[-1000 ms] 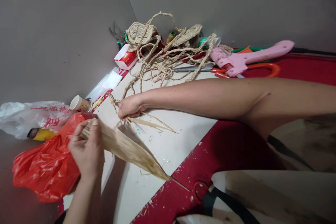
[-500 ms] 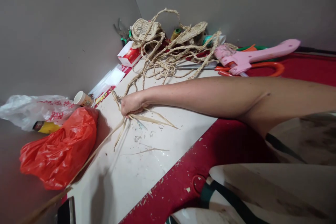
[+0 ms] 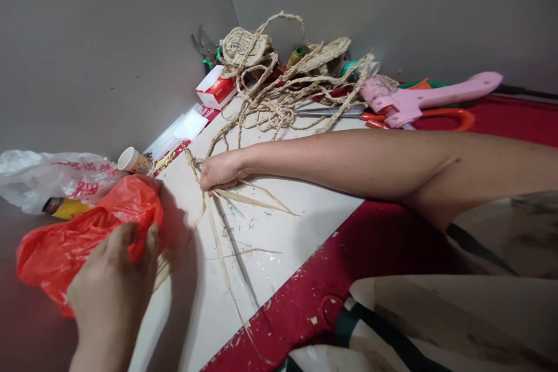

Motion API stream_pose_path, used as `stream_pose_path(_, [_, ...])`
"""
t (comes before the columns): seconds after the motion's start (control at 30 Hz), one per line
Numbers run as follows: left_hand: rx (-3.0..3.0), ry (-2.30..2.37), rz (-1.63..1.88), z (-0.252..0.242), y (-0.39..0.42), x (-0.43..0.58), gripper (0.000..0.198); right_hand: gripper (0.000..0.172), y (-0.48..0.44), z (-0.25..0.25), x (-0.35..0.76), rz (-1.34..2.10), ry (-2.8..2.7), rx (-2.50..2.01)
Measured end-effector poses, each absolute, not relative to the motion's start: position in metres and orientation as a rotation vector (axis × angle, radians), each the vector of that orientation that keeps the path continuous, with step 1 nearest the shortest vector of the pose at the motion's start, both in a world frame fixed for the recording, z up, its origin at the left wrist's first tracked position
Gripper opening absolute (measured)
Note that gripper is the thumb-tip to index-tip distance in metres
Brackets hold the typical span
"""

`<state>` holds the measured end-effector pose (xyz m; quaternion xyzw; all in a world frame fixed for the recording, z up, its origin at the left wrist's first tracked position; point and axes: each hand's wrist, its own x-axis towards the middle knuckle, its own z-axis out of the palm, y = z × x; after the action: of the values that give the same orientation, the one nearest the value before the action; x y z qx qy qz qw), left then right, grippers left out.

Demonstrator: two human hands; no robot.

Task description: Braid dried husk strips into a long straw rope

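My right hand (image 3: pixel 223 171) is closed in a fist on the end of a braided straw rope (image 3: pixel 217 138), pressed down on the white board (image 3: pixel 300 238). Loose flat straw strands (image 3: pixel 220 242) fan out below the fist, one long strand trailing over the board's near edge. At the lower left my left hand (image 3: pixel 114 273) is over the red plastic bag (image 3: pixel 82 232). Its thumb and forefinger are apart, with red plastic showing between them; the other fingers are hidden. Some pale straw strands (image 3: pixel 163 270) show beside its thumb.
A tangled straw rope heap (image 3: pixel 279 93) lies at the back with a red-and-white box (image 3: pixel 217 88), pliers (image 3: pixel 207 49), orange-handled scissors (image 3: pixel 462 119) and a pink tool (image 3: pixel 453 92). A paper cup (image 3: pixel 134 160) and clear plastic bag (image 3: pixel 26 177) are left. Grey walls stand behind.
My left hand has come into view from the bottom left over the red bag, which has crumpled and shifted left. The long strand has swung from the lower left towards the lower right.
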<state>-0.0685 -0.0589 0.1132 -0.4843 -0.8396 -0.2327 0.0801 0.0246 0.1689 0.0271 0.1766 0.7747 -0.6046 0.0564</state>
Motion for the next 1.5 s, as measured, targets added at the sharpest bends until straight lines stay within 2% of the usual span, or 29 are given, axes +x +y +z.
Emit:
stream_pose_path(0.07, [-1.429,-2.419,-0.387,0.093,-0.03,-0.058,0.027,0.015,0.168,0.028,0.026,-1.844,2.357,0.524])
stream_pose_path(0.13, [-1.6,-2.527,-0.503,0.071,-0.002,-0.051,0.029,0.017,0.168,0.03,0.027,-1.856,2.379,0.501])
stream_pose_path(0.2, [-1.741,-2.796,-0.743,0.054,0.017,-0.05,0.03,0.019,0.169,0.031,0.029,-1.867,2.38,0.478])
stream_pose_path(0.37, [-1.518,-3.026,-1.858,0.034,0.026,-0.068,0.033,0.018,0.174,0.034,0.031,-1.992,2.237,0.424])
stream_pose_path(0.6, [-1.197,-2.916,-2.359,0.033,0.017,-0.077,0.028,0.022,0.182,0.029,0.03,-2.232,1.93,0.288])
stream_pose_path(0.8, [-1.169,-2.621,-2.536,0.024,0.02,-0.081,0.024,0.027,0.188,0.022,0.029,-2.301,1.761,0.255])
stream_pose_path(0.93, [-1.242,-2.474,-2.518,0.011,0.024,-0.08,0.02,0.025,0.187,0.015,0.027,-2.333,1.719,0.188])
stream_pose_path(1.27, [-1.077,-2.605,-2.648,0.012,0.027,-0.067,0.032,0.028,0.182,0.014,0.027,-2.346,1.723,0.201])
stream_pose_path(1.5, [-1.123,-2.628,-2.454,0.006,0.022,-0.07,0.03,0.027,0.182,0.013,0.028,-2.359,1.774,0.231])
